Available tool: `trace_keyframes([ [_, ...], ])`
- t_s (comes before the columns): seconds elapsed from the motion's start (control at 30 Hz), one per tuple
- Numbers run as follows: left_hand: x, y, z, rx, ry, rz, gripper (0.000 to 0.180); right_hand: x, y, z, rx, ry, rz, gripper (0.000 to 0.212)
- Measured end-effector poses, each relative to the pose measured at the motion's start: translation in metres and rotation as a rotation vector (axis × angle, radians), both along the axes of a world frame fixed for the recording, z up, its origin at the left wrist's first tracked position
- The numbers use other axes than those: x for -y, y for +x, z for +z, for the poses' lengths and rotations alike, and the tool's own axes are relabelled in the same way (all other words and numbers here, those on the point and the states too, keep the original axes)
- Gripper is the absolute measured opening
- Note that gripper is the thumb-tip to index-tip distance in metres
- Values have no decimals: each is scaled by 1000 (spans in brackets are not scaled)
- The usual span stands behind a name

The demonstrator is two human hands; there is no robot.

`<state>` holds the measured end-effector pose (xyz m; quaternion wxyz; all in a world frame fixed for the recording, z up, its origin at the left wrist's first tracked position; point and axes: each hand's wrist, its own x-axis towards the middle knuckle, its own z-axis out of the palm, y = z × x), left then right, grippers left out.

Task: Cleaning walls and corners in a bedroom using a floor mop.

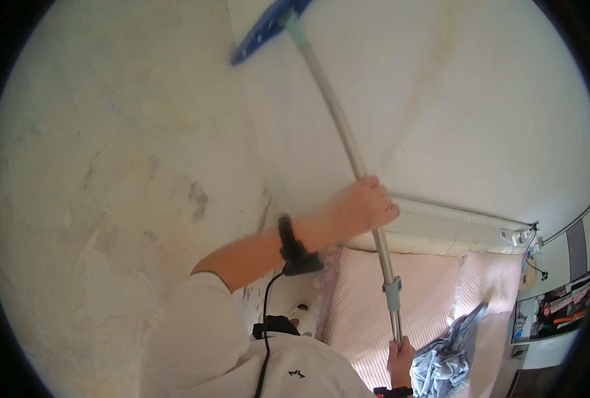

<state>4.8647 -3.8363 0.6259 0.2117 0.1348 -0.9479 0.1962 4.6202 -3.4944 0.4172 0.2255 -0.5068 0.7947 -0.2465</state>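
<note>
A long-handled mop (336, 118) slants across the view, its metal pole running from top centre down to the right. Its flat blue head (263, 32) is up by the corner of the walls, partly cut off by the frame; whether it touches the surface I cannot tell. My left hand (364, 207) is wrapped round the middle of the pole. Lower down, below the grey-green collar (392, 293), my right hand (401, 358) is closed round the pole's thinner metal end.
Stained, peeling wall (129, 172) fills the left side. A bed with a pink quilted cover (388, 292) and pale headboard (451, 229) stands lower right. Crumpled grey-blue clothing (444, 361) lies on it. Shelves with clothes (563, 305) are at far right. A black cable (265, 345) hangs from my left wrist strap.
</note>
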Motion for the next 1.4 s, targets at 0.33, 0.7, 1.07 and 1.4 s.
trace_keyframes([
  [0.33, -65, -33, -172, 86, 245, -133, 5, -158, 6, -109, 363, 381, -231, 36],
  [0.7, -82, -38, -125, -34, 142, -150, 5, -139, 3, -31, 81, 272, -59, 33],
  [1.07, 4, -16, 67, -49, -280, 44, 23, 36, 13, -2, 256, -278, 82, 29],
  [1.4, 80, 7, 267, -321, -593, 241, 23, 178, 76, 192, 577, -506, 216, 29],
])
